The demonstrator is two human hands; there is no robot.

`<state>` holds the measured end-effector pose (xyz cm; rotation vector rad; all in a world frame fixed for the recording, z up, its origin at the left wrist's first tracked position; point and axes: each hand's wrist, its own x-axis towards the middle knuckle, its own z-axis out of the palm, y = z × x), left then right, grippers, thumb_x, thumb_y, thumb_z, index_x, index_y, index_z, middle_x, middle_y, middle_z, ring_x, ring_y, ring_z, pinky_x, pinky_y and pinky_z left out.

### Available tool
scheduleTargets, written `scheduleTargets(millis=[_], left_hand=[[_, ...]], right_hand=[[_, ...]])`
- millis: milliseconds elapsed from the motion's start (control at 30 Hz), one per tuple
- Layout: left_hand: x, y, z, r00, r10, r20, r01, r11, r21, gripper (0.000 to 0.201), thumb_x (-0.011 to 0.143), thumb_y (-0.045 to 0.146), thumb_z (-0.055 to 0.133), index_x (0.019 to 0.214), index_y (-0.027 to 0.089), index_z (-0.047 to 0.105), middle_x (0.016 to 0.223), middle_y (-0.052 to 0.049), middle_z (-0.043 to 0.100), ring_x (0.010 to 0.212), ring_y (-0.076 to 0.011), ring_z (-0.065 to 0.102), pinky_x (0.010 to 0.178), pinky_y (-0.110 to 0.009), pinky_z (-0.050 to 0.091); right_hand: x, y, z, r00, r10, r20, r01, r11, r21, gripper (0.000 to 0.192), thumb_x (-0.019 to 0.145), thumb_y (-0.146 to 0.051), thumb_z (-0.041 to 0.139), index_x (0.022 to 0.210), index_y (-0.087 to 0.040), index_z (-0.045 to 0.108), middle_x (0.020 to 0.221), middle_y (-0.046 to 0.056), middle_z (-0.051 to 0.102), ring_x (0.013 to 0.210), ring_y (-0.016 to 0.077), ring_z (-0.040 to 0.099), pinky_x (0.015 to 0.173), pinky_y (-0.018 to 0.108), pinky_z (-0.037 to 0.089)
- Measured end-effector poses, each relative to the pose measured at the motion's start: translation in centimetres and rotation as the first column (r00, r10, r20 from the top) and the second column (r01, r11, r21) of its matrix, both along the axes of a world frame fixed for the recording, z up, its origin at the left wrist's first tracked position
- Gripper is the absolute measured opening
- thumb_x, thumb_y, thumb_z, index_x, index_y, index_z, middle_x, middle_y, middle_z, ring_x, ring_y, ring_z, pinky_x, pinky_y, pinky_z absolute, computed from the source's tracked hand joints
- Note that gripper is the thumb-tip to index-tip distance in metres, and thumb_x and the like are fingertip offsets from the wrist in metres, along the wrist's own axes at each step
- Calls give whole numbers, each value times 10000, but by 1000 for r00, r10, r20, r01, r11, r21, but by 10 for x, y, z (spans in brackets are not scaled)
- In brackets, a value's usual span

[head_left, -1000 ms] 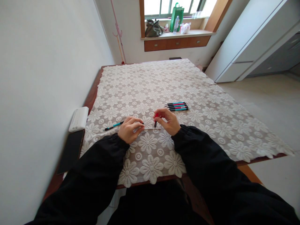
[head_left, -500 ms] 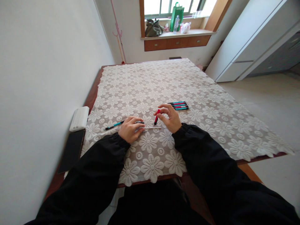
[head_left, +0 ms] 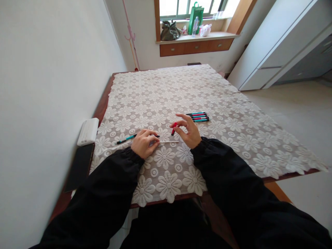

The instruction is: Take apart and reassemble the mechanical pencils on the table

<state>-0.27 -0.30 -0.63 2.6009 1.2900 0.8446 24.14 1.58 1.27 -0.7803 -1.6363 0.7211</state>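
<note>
Pinching a small red pen part (head_left: 174, 127), the right hand (head_left: 188, 131) lifts; the left hand (head_left: 143, 142) covers a teal pen (head_left: 126, 139), its grip hidden.

The lace tablecloth (head_left: 181, 93) serves as the reference. At its near centre, the right hand (head_left: 188, 131) pinches a red pen part (head_left: 174, 127) between thumb and fingers. Left of it, the left hand (head_left: 143, 141) rests on a thin white refill (head_left: 169, 141). A teal pen (head_left: 125, 139) lies beside the left hand. A row of pens (head_left: 198, 117) lies just beyond the right hand.
</note>
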Motion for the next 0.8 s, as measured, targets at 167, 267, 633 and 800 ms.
scheduleTargets(millis=[167,267,633,800], left_hand=[[1,-2,3,997,32,-63,-30,999,23,103,906,286,680,884,242,770,1167,-56,716,1122,-274,585,986,-468,504],[1,-2,3,997,36,-63,-35,999,15,112,913,300,674,896,238,766,1180,-57,713,1125,-274,583,988,-468,503],[2,-1,4,991,25,-132,-23,1000,15,116,933,297,644,902,233,736,1138,-58,719,1116,-287,581,947,-461,501],[1,-1,5,986,168,13,-168,985,39,93,949,212,563,937,208,655,1101,-72,704,1084,-259,584,988,-428,484]], right_hand=[[0,-2,3,997,-73,39,71,996,53,148,949,-272,660,1093,-249,637,939,25,769,782,181,697,826,392,559],[2,-2,4,997,-73,39,71,996,51,213,950,-268,650,1158,-245,612,937,26,767,808,187,694,837,397,552],[6,7,-7,975,-60,212,55,998,27,163,961,-156,492,1061,-214,607,892,31,709,830,178,673,783,323,517],[10,12,-11,933,-52,355,37,998,48,175,919,-113,475,971,-210,610,889,41,675,845,192,639,802,325,490]])
